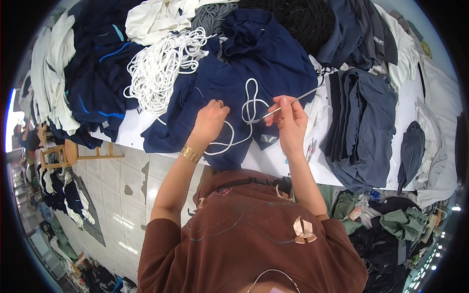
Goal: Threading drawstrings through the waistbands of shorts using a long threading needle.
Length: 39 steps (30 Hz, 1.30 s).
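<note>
Navy blue shorts (pixel 288 63) lie spread on the white table before me. My right hand (pixel 291 124) pinches a thin metal rod (pixel 298 99) that slants up to the right. At the rod's lower tip is a white cord (pixel 250 90), looped over the navy fabric. Part of the cord curves down and left below my left hand (pixel 211 118). That hand is closed over the shorts, its fingertips curled; what they grip, if anything, is hidden. A small grey patch (pixel 268 138) shows on the fabric beside my right hand.
A heap of white cords (pixel 163 68) lies behind my left hand. Folded dark grey garments (pixel 359 127) are stacked at the right, near small scissors-like tools (pixel 310 149). Navy garments (pixel 100 63) hang over the table's left side. A wooden stool (pixel 71 152) stands at left.
</note>
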{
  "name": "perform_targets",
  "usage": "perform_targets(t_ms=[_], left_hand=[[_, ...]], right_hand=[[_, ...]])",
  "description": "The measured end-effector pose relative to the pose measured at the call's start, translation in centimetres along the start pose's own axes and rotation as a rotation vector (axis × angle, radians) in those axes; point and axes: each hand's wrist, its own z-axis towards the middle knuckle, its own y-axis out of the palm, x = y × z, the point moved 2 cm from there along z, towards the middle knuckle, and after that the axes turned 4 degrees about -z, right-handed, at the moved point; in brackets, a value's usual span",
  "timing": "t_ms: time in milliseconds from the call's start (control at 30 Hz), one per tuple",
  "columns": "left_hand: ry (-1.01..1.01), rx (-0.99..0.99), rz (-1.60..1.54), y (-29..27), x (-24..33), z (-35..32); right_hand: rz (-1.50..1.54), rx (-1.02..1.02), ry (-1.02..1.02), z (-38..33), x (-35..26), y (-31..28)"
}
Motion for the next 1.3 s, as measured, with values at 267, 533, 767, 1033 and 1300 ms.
perform_targets(t_ms=[267, 533, 767, 1033, 1300], left_hand=[[-0.169, 0.358, -0.647, -3.9, 4.4, -1.6], [-0.041, 0.431, -0.464, -4.8, 4.3, -2.1], [-0.055, 0.399, -0.477, -4.5, 4.0, -2.5], [-0.011, 0.424, -0.555, -4.7, 2.7, -2.8], [-0.263, 0.347, -1.548, -5.8, -0.3, -2.3]], right_hand=[[-0.035, 0.056, -0.213, -0.4, -1.2, 1.8], [0.005, 0.013, -0.183, -0.7, -1.2, 2.9], [0.066, 0.053, -0.13, -0.8, -0.5, 3.2], [0.022, 0.088, -0.077, -0.8, 0.5, 4.2], [-0.067, -0.074, -0.152, -0.9, 1.3, 9.9]])
